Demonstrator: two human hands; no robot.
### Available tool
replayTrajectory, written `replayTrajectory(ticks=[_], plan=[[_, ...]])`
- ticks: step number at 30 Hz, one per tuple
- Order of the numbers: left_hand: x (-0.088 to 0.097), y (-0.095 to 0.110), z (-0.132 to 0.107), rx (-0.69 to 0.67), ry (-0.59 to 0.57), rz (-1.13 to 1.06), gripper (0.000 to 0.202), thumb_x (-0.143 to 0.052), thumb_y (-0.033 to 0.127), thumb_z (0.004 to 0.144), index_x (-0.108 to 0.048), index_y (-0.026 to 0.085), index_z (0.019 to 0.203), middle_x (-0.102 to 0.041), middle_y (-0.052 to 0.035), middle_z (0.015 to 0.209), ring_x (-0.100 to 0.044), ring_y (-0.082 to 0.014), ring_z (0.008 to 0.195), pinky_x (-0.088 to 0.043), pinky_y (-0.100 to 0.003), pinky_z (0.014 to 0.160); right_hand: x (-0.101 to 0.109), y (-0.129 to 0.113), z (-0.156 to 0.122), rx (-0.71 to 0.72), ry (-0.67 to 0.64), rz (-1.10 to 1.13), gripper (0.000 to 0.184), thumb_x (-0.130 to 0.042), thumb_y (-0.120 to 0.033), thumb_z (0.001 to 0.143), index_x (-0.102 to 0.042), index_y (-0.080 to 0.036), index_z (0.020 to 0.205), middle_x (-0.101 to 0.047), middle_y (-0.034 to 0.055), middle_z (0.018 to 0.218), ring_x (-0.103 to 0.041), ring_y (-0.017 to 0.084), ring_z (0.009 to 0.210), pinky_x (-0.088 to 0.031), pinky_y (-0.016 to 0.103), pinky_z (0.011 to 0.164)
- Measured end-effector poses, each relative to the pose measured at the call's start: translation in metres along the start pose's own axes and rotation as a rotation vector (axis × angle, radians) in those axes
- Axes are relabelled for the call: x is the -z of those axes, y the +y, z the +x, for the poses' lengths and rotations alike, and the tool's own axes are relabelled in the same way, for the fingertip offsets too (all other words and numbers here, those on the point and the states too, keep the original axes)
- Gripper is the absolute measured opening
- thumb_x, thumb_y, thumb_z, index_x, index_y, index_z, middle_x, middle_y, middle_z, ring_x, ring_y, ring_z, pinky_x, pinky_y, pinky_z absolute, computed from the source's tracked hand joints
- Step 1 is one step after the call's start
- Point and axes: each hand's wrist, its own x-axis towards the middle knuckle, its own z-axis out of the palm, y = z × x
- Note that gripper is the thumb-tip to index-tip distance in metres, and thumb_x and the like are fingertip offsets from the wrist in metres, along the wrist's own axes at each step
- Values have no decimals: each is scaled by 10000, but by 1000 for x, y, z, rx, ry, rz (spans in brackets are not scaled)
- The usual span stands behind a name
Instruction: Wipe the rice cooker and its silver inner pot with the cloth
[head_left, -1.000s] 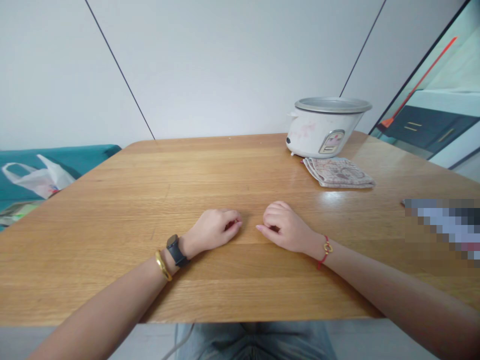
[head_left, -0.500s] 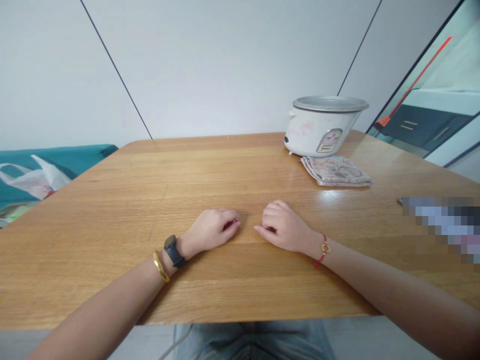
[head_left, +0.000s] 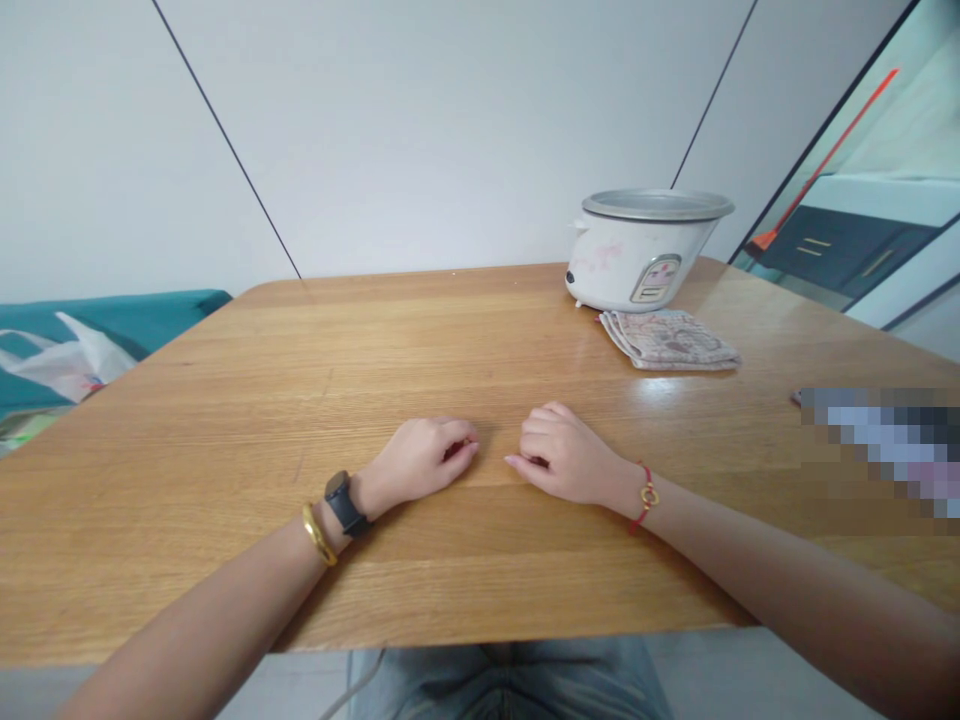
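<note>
My left hand (head_left: 426, 460) rests on the wooden table (head_left: 420, 345), its fingers curled in loosely towards the thumb and nothing in them. A black watch (head_left: 345, 502) and a gold bangle (head_left: 318, 536) are on that wrist. Just to the right, a small gap away, my right hand (head_left: 566, 455) lies in a loose fist on the tabletop, also holding nothing. A red cord bracelet (head_left: 646, 496) with a gold ring goes round its wrist. Beyond my right hand, a folded patterned cloth (head_left: 671, 342) lies in front of a white rice cooker (head_left: 637, 260) without a lid.
A pale panelled wall (head_left: 420, 130) borders the table's far edge. At the right, a blurred-out flat item (head_left: 885, 430) lies on the tabletop. To the left, a white plastic bag (head_left: 71, 365) sits on a teal seat (head_left: 172, 315). A red-handled broom (head_left: 832, 160) leans in the right background.
The view has shifted very slightly. Both hands stay where they were on the table, fingers still curled.
</note>
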Motion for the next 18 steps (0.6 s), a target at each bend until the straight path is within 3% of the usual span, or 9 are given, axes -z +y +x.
replayTrajectory(ticks=[18], plan=[[1,2,0,-17,-30,27,223,-500,266,997,-678,186,889,-709,-28,823,-621,-154,704,-411,-269,649,2,1,1,25,-50,-31,351,-591,-310,979,-622,-170,659,-614,28,709,-481,173,745,-300,343,769]])
